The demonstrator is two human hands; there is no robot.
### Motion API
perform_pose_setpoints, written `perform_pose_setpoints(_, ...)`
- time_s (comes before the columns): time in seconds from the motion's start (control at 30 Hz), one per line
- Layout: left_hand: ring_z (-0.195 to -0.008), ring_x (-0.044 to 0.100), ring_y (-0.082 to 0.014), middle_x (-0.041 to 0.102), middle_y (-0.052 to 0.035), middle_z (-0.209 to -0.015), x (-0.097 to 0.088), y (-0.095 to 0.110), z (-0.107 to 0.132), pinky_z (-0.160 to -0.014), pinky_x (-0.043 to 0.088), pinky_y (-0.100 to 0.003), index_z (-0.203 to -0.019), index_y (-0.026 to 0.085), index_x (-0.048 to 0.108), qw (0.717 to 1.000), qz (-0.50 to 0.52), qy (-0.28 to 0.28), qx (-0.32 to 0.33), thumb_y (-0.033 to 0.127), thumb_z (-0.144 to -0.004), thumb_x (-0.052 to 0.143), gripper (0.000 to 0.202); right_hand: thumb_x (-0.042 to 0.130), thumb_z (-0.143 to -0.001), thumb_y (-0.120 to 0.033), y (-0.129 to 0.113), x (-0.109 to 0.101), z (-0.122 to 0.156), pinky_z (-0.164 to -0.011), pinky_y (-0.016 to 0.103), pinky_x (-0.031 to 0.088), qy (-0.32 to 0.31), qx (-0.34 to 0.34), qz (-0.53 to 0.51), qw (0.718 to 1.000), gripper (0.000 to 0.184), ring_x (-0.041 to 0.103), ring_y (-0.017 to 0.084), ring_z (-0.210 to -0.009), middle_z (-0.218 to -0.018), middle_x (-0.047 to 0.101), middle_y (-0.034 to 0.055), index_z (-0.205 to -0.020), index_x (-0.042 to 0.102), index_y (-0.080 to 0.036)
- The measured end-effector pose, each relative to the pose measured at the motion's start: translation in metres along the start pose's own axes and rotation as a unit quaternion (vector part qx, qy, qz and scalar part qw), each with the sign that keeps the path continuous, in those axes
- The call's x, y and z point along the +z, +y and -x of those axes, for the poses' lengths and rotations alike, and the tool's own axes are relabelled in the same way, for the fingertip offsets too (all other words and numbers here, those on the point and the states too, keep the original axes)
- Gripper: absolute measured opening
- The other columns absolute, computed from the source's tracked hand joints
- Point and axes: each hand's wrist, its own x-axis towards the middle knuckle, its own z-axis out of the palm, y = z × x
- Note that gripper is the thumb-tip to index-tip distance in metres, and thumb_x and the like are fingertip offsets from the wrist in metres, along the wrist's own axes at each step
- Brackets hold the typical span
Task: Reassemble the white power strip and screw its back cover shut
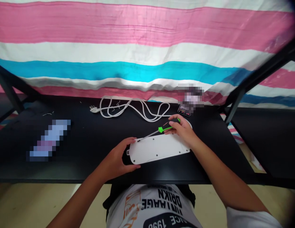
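Observation:
A white power strip [165, 148] lies face down on the black table, its back dotted with several dark screw holes. My left hand [120, 158] grips the strip's left end, thumb and fingers on opposite long edges. In my right hand [182, 128] is a screwdriver [164, 128] with a black and green handle. Its metal shaft slants down to the left, and the tip is at the screw hole in the strip's upper left corner. Part of the strip's right end is hidden behind my right hand and wrist.
Behind the strip, a white power cord [144, 115] lies in loose loops, its plug [94, 109] to the left. A phone [184, 110] sits at the back right, partly blurred out. Another pixelated flat item [49, 139] rests at the left. Black frame bars [240, 95] slant up at the table's sides.

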Motion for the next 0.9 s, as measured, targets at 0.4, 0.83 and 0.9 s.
perform_pose_setpoints(0.4, -0.139, 0.057, -0.0329, 0.054, -0.0167, -0.153, 0.003, 0.000, 0.008, -0.114, 0.052, -0.051, -0.159, 0.026, 0.033, 0.989, -0.101, 0.046, 0.094, 0.042, -0.088, 0.080, 0.086, 0.074, -0.081, -0.034, -0.004, -0.012, -0.003, -0.067, 0.034, 0.067, 0.031, -0.013, -0.008, 0.999, 0.030, 0.079, 0.020, -0.067, -0.076, 0.074, -0.0011, -0.102, 0.056, -0.023)
perform_pose_setpoints(0.83, -0.132, 0.063, -0.0351, 0.058, -0.0194, -0.148, 0.005, 0.001, 0.010, -0.108, 0.057, -0.053, -0.151, 0.024, 0.041, 0.986, -0.117, 0.070, 0.094, 0.043, -0.086, 0.082, 0.079, 0.073, -0.078, -0.033, -0.012, -0.019, -0.006, -0.060, 0.033, 0.067, 0.083, -0.037, -0.029, 0.995, 0.030, 0.076, 0.020, -0.059, -0.071, 0.069, -0.0038, -0.100, 0.055, -0.024)
perform_pose_setpoints(0.9, -0.133, 0.062, -0.0355, 0.058, -0.0195, -0.148, 0.005, 0.000, 0.010, -0.109, 0.056, -0.054, -0.149, 0.023, 0.041, 0.989, -0.112, 0.062, 0.078, 0.043, -0.085, 0.082, 0.078, 0.075, -0.077, -0.034, -0.012, -0.021, -0.010, -0.057, 0.032, 0.066, 0.105, -0.045, -0.037, 0.993, 0.031, 0.075, 0.019, -0.058, -0.067, 0.066, -0.0057, -0.099, 0.055, -0.024)
